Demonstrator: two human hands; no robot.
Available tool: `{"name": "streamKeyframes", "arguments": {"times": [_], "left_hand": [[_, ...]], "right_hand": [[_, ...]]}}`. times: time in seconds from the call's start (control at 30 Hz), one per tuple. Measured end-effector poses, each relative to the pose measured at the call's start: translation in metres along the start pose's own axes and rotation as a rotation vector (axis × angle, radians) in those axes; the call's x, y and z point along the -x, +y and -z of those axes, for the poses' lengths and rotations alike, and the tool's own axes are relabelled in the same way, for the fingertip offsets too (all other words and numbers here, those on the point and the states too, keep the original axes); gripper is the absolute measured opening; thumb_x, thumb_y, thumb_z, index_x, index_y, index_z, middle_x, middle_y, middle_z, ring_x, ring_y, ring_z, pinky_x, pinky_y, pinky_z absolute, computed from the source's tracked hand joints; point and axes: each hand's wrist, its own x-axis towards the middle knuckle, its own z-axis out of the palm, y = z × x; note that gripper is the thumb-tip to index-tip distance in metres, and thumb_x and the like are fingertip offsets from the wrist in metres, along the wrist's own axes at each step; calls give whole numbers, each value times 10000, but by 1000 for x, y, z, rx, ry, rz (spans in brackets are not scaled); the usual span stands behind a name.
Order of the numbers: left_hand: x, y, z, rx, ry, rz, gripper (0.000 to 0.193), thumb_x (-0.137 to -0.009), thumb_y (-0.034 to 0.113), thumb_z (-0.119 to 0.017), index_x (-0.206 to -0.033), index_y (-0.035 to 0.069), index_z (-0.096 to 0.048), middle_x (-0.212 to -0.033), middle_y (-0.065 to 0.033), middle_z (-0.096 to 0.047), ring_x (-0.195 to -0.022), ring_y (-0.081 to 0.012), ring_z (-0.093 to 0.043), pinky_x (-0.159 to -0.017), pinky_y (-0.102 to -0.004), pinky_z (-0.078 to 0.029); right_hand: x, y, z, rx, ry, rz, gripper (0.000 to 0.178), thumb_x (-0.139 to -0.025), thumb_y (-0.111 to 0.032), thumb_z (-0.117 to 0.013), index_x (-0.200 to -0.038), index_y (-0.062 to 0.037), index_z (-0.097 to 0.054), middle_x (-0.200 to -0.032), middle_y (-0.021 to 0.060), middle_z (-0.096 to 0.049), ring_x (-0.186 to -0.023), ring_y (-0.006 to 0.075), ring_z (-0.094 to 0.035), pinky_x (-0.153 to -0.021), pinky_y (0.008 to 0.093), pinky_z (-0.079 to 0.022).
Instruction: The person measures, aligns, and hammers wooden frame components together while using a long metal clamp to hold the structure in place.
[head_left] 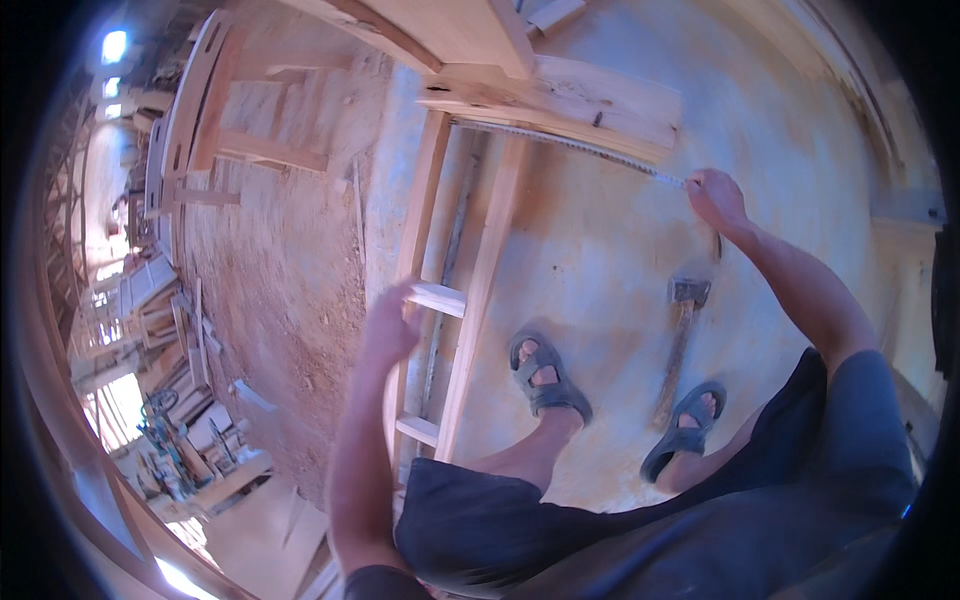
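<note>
My right hand (715, 203), closed in a fist, grips the near end of a long thin strip (600, 157) with regular dark marks, like a measuring tape or a saw blade; I cannot tell which. The strip runs left along the lower side of a thick wooden beam (620, 100). My left hand (392, 328), smeared by motion, is by the left end of a short wooden rung (438, 299); whether it touches is unclear. The rung joins two long pale rails (487, 255) that meet the beam. A second rung (418, 430) is lower down.
A hammer-like or axe-like tool (684, 310) with a wooden handle lies on the floor near my sandalled feet (548, 375). Wooden frames (200, 100) stand at the far left. Lumber scraps and machinery (185, 440) are piled at the lower left.
</note>
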Motion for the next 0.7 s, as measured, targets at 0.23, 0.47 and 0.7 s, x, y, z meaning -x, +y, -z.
{"name": "streamKeyframes", "arguments": {"times": [0.23,0.47,0.7], "left_hand": [[31,39,-76,288,-224,-29,517,-872,183,-677,-1343,34,-526,-1213,-163,-632,-1118,-300,-604,-976,-408,-469],[15,27,-68,493,-144,114,563,-894,128,-670,-1389,-38,-459,-1179,-138,-660,-1076,-212,-630,-954,-341,-486],[7,37,-63,601,-172,129,577,-918,111,-657,-1408,-76,-416,-1200,-145,-653,-1116,-197,-616,-993,-322,-469]], "right_hand": [[-2,-20,-2,48,93,-48,243,-897,-274,-508,-927,-149,-714,-1002,94,-664,-1005,294,-600,-862,434,-511],[-1,-19,-13,49,121,-70,233,-900,-291,-521,-928,-177,-722,-983,58,-653,-1007,263,-591,-868,414,-511],[-9,-24,-4,31,2,-137,250,-873,-272,-520,-946,-177,-740,-1048,74,-692,-1010,287,-631,-872,410,-515]]}}
